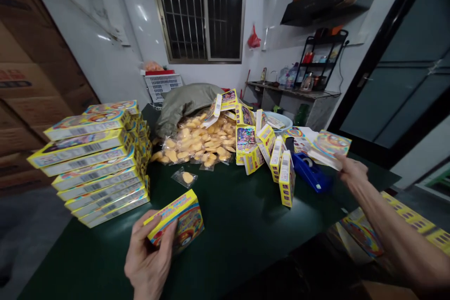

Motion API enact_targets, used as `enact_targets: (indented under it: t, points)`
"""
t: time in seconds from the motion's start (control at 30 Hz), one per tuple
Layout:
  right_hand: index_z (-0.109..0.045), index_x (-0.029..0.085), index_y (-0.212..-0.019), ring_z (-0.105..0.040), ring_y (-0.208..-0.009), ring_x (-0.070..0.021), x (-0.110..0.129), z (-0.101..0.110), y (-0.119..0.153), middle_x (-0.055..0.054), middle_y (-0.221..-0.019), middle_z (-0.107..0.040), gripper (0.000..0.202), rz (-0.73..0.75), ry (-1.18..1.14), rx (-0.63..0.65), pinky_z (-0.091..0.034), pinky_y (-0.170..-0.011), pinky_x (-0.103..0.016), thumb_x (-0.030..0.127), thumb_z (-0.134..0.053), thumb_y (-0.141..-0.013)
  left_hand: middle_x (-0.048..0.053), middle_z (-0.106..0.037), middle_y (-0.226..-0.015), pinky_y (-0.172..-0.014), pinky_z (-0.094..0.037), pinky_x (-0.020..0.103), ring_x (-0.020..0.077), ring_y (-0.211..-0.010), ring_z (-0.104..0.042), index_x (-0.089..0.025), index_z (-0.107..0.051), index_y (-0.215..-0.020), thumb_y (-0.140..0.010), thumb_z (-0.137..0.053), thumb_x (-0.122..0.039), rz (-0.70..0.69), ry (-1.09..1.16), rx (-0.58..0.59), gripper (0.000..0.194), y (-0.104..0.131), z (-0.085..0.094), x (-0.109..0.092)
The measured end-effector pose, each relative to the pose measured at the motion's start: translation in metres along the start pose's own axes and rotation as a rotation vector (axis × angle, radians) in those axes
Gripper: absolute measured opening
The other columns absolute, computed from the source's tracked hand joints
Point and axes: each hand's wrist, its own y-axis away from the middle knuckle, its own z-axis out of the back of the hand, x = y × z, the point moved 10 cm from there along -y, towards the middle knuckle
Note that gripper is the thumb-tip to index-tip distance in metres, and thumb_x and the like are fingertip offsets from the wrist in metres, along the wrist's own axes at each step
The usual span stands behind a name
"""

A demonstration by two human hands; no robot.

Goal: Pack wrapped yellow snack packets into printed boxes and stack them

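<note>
Fingers of my left hand curl shut around a yellow box, thumb on its near edge, holding it just above the green counter, well short of the blue tape dispenser. Beyond that dispenser on its right, my right hand pinches a flat unfolded carton by its lower edge. Left of the dispenser lie bagged yellow snacks and a tall stack of boxes.
</note>
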Motion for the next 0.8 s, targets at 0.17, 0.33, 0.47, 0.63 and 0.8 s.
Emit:
enact_targets:
  t: [0.17,0.33,0.47,0.63,0.8]
  points:
    - [-0.056,0.014,-0.079,-0.055,-0.051,-0.0086,0.065,-0.091,0.056,0.001,-0.069,-0.060,0.011,0.115,0.002,0.257,-0.043,-0.045,-0.021,0.017,-0.065,-0.082,0.006,-0.062,-0.099,-0.074,-0.051,0.019,0.0128,-0.090,-0.063,-0.015,-0.060,-0.095,-0.067,-0.072,-0.008,0.005,-0.013,-0.001,0.032,-0.001,0.000,0.003]
    - [-0.055,0.011,-0.109,-0.059,-0.071,-0.0095,0.134,-0.211,0.105,-0.004,-0.093,-0.061,0.029,0.337,0.158,0.321,-0.051,-0.061,-0.024,0.034,-0.054,-0.091,0.005,-0.063,-0.097,-0.076,-0.051,0.022,0.0144,-0.090,-0.063,-0.016,-0.059,-0.095,-0.068,-0.072,-0.013,0.050,-0.036,-0.007,0.030,0.000,0.001,0.014]
    - [-0.040,0.010,-0.129,-0.055,-0.104,-0.0219,0.145,-0.251,0.125,-0.016,-0.121,-0.049,0.042,0.546,0.379,0.248,-0.047,-0.086,-0.037,0.026,-0.051,-0.091,0.006,-0.063,-0.099,-0.077,-0.050,0.021,0.0139,-0.090,-0.063,-0.015,-0.058,-0.097,-0.068,-0.071,-0.014,0.034,-0.062,-0.006,0.032,0.001,0.003,0.012]
    - [-0.050,0.012,-0.123,-0.050,-0.114,-0.0301,0.114,-0.288,0.153,-0.020,-0.128,-0.044,0.040,0.778,0.678,0.392,-0.040,-0.093,-0.042,0.015,-0.056,-0.084,0.005,-0.064,-0.095,-0.073,-0.050,0.020,0.0131,-0.083,-0.063,-0.014,-0.059,-0.092,-0.066,-0.072,-0.020,0.044,-0.082,-0.044,0.030,-0.004,0.002,0.008]
    - [-0.054,0.014,-0.123,-0.055,-0.104,-0.0277,0.095,-0.306,0.178,-0.016,-0.115,-0.059,0.054,0.947,0.838,0.628,-0.043,-0.086,-0.037,0.037,-0.068,-0.076,0.006,-0.063,-0.085,-0.074,-0.051,0.030,0.0175,-0.077,-0.061,-0.013,-0.061,-0.086,-0.068,-0.072,-0.042,0.213,-0.183,-0.080,0.036,-0.005,-0.001,0.021]
